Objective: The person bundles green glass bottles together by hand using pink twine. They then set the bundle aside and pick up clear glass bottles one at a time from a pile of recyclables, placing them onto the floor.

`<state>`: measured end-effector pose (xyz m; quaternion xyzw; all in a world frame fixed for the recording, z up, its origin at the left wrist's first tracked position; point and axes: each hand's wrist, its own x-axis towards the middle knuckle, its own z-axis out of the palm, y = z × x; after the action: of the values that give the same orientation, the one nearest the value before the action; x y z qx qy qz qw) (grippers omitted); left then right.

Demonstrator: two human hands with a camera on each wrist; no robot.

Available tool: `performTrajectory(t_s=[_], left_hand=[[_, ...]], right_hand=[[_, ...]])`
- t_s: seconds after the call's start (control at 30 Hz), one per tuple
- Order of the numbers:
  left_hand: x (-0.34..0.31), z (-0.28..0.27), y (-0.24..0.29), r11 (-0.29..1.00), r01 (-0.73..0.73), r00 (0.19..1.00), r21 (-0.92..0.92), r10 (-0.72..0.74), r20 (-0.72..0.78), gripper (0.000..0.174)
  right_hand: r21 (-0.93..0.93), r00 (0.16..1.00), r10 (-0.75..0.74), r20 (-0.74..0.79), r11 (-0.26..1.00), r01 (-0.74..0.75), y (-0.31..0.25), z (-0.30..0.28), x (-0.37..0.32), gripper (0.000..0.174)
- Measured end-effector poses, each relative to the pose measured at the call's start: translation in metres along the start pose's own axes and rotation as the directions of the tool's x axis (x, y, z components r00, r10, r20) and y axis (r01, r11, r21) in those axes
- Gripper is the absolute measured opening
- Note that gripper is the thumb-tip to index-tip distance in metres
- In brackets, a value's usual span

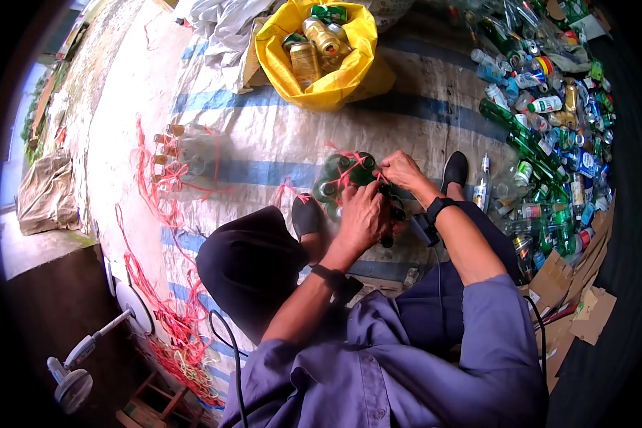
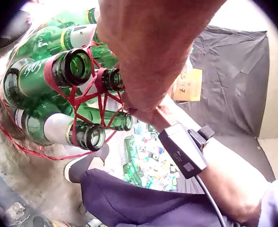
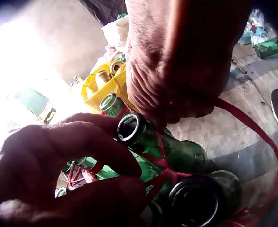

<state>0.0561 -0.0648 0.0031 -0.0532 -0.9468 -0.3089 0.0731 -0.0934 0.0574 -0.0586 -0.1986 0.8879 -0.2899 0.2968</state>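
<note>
While the bottles (image 1: pixel 346 178) lie bundled on the mat (image 1: pixel 278 143) between the feet, the left hand (image 1: pixel 362 217) and right hand (image 1: pixel 401 170) both pinch the string (image 2: pixel 50 74) at the necks, which I judge must be pulled taut for the knot to bite.

Glossy green glass bottles (image 1: pixel 349 175), thin red plastic twine (image 2: pixel 75 97), shiny yellow plastic bag (image 1: pixel 335 78), woven mat (image 1: pixel 264 135)

A white woven tarp with blue stripes (image 1: pixel 278 143) covers pale concrete ground (image 1: pixel 114 107) in bright daylight. On it sits a yellow bag of cans (image 1: pixel 324 91). A heap of bottles (image 1: pixel 549 143) and flattened cardboard (image 1: pixel 553 282) lie along one edge, with tangled red twine (image 1: pixel 171 321) and a white fan (image 1: pixel 73 385) at the other.
</note>
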Motion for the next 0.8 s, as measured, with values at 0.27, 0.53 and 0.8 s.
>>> performTrajectory(t_s=[0.27, 0.53, 0.8], left_hand=[[0.003, 0.001, 0.003, 0.998, 0.064, 0.998, -0.012, -0.064, 0.0, 0.028], [0.007, 0.007, 0.005, 0.994, 0.102, 0.995, 0.034, -0.102, -0.007, 0.031], [0.013, -0.001, 0.007, 0.993, 0.111, 0.99, 0.034, -0.113, 0.087, 0.033]], right_hand=[[0.026, 0.995, 0.073, 0.067, 0.997, -0.075, 0.009, 0.014, 0.011, 0.02], [-0.273, 0.968, -0.194, 0.156, 0.934, 0.231, 0.054, 0.046, 0.036, 0.014], [-0.211, 0.984, 0.167, 0.07, 0.966, -0.149, 0.027, 0.031, 0.017, 0.032]])
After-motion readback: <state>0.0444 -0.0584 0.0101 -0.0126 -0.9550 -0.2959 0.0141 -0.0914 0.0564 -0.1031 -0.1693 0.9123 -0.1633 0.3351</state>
